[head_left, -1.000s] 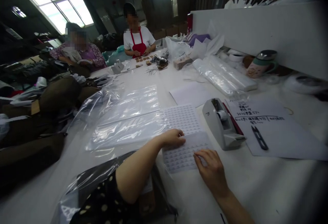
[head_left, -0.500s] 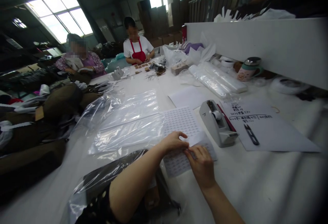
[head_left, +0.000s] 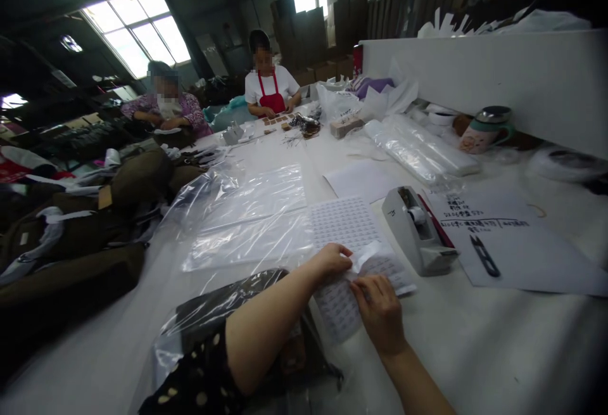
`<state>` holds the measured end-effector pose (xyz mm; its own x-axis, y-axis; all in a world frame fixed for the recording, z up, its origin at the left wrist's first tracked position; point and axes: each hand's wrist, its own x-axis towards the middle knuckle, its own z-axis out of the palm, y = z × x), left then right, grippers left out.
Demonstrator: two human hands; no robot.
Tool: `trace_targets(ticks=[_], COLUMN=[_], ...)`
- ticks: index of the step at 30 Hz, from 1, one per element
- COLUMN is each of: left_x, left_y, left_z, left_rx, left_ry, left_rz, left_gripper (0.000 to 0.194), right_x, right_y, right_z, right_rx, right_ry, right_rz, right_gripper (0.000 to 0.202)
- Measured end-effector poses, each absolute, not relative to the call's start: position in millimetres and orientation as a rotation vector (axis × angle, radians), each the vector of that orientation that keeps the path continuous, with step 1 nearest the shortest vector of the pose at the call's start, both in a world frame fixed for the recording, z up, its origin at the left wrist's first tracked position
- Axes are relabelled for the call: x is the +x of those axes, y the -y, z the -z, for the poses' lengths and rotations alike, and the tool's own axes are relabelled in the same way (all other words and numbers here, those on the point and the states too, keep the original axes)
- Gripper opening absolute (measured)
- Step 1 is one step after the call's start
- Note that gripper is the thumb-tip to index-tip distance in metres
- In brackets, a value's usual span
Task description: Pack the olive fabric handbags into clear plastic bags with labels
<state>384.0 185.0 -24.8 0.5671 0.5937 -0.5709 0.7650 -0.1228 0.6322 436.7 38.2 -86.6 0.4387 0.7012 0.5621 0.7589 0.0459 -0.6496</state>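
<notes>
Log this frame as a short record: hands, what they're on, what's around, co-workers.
left_hand: left hand, fingers on printed sheets, grip unclear
right_hand: right hand, fingertips pinching a sheet edge
sheet_state: one partly raised and curled
right_of_sheets: tape dispenser, then black snips on handwritten paper
left_of_sheets: flat clear plastic
under_left_forearm: dark item in clear plastic
far_right: lidded mug
coworkers: person in red apron; person in patterned top

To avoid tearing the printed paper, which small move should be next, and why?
Perhaps the right hand should ease back slowly while the left hand steadies the printed paper, since both hands' fingers are close together there and the paper is buckled beside them.
</notes>
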Motion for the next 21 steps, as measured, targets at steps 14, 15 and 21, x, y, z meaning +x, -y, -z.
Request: trace_targets(ticks=[14, 15, 21], left_x=[142.7, 117.2, 36.0], left_y=[-58.0, -56.0, -80.6], left_z=[-55.3, -51.6, -23.5], left_rx=[2.561, 2.532, 2.501], left_ry=[-0.991, -1.153, -1.601], left_rz=[-1.170, -1.179, -0.942], left_gripper=[0.019, 0.019, 0.024], right_x=[397.5, 375.5, 239.5], right_y=[-67.2, -78.3, -138.9], right_z=[3.0, -11.9, -49.6], right_rx=[-1.187, -1.176, -1.177], right_ry=[0.344, 0.395, 0.733], right_rz=[-1.352, -1.445, -1.955], right_gripper=[0.026, 0.028, 0.023])
